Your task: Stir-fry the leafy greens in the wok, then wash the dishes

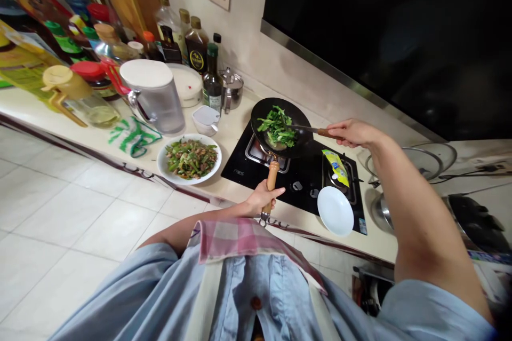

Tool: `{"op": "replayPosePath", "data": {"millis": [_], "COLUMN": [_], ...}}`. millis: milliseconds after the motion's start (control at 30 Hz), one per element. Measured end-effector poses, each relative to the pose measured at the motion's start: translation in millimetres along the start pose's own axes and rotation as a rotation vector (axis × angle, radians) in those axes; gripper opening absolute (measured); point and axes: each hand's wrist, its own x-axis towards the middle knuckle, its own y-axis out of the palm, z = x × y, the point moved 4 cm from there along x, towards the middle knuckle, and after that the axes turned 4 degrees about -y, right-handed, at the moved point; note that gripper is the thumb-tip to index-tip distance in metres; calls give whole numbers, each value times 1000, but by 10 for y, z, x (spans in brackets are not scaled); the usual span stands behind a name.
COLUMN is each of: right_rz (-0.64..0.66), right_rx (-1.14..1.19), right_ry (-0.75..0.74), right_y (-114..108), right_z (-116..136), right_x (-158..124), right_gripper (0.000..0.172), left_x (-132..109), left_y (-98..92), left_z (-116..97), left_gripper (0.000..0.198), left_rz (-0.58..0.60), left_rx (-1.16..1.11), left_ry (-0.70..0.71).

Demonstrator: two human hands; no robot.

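**Wok and spatula: state**

Black wok (264, 112) sits on the left burner (256, 152) and holds chopped greens (277, 127). Its wooden handle (272, 173) points toward the person, gripped by the left hand (264, 198). The metal spatula (306, 128), held in the right hand (352, 133), has its blade in the greens.

Black glass gas hob (240, 167) set in the cream table (236, 130), taken as reference. Left of the hob: round white plate (162, 162) of stir-fried green beans. Behind that plate: a small white plastic cup (205, 118) and a translucent jug with a white lid (154, 94). Farther left: crumpled green-and-white bag (134, 136). Behind the hob's left corner: dark green glass bottle (212, 82) and lidded steel pot (232, 87). On the hob's right burner: yellow-green packet (336, 166). At its front right corner: empty round white dish (335, 211).
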Motion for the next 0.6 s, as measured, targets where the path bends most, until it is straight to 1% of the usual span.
{"op": "replayPosePath", "data": {"millis": [67, 133, 167, 233, 300, 333, 367, 433, 533, 600], "right_rz": [-23, -71, -97, -119, -90, -63, -33, 11, 73, 109], "right_rx": [-147, -318, -394, -517, -603, -635, -663, -707, -765, -829], "right_ry": [-43, -106, -142, -223, -286, -299, -292, -237, -129, -64], "right_y": [-57, -36, 19, 197, 361, 392, 372, 186, -230, -411], "right_z": [-26, -1, 29, 115, 207, 250, 287, 360, 506, 618], "right_x": [39, 105, 141, 200, 215, 201, 172, 81, -74, -124], "right_gripper": [40, 35, 33, 31, 31, 32, 32, 32, 29, 27], "left_x": [2, 1, -1, -4, -5, -5, -3, 1, 7, 4], "left_y": [8, 15, 19, 28, 28, 23, 15, -9, -40, -48], "left_z": [-1, -1, 0, 3, 2, 1, 0, -2, -1, -5], "left_gripper": [55, 55, 55, 53, 52, 51, 51, 54, 59, 60], "left_rz": [1, -10, -16, -22, -22, -21, -19, -15, -4, 6], "left_rx": [-4, -12, -16, -21, -25, -26, -26, -29, -36, -34], "left_ry": [3, 6, 6, 3, 1, 2, 3, 4, 0, 0]}}
